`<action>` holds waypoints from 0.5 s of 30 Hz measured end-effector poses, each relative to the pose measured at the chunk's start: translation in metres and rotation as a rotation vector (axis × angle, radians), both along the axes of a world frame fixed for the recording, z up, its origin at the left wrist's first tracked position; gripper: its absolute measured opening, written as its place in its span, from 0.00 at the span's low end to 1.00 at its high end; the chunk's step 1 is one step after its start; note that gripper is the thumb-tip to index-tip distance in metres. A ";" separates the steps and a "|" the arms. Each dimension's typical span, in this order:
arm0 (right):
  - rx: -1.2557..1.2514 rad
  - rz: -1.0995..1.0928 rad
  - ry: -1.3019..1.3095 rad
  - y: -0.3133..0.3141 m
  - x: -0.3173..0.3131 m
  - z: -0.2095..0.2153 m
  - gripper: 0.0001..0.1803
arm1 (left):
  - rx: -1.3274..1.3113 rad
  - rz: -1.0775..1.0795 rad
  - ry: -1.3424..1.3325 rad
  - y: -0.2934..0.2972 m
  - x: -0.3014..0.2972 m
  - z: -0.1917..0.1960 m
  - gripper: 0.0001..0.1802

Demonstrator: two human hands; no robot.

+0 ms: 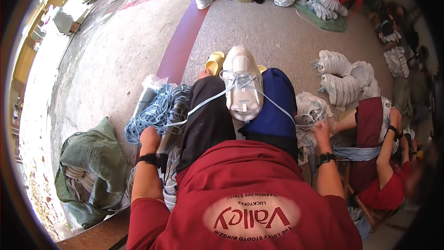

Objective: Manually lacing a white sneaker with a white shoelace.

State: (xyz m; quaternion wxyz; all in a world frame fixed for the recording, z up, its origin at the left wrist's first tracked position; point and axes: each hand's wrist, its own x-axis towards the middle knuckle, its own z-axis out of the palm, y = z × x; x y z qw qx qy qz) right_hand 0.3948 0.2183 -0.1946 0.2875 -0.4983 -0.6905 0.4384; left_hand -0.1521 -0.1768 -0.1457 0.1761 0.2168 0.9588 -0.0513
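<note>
A cream sneaker (243, 90) rests between my knees with its toe pointing away from me. A pale blue shoelace (208, 100) runs through its upper eyelets, and its two ends stretch out to either side. My left hand (149, 140) is closed on the left end, beside a heap of loose blue laces (159, 111). On the other side my right hand (321, 133) is closed on the right end, near a pile of white shoe uppers (311, 106). Both arms are spread wide, and the fingertips are small in view.
A green sack (90, 166) holding pale pieces stands at my left. Stacked white uppers (340, 76) lie on the floor to the right. A co-worker in a red shirt (384, 187) sits close on the right. More bundles (323, 2) and a person's legs are at the far side.
</note>
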 end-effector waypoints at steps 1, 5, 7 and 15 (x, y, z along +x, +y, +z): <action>0.067 0.048 0.057 0.005 -0.049 0.025 0.04 | 0.204 -0.148 0.092 0.029 0.012 0.014 0.08; 0.230 0.347 0.080 -0.017 -0.199 0.128 0.13 | 0.736 -0.405 0.076 0.140 0.029 0.045 0.07; 0.421 0.465 -0.005 -0.025 -0.241 0.144 0.17 | 0.923 -0.392 -0.078 0.180 0.038 0.058 0.08; 0.447 0.646 -0.044 -0.023 -0.294 0.142 0.08 | 1.025 -0.088 -0.747 0.250 0.061 0.070 0.07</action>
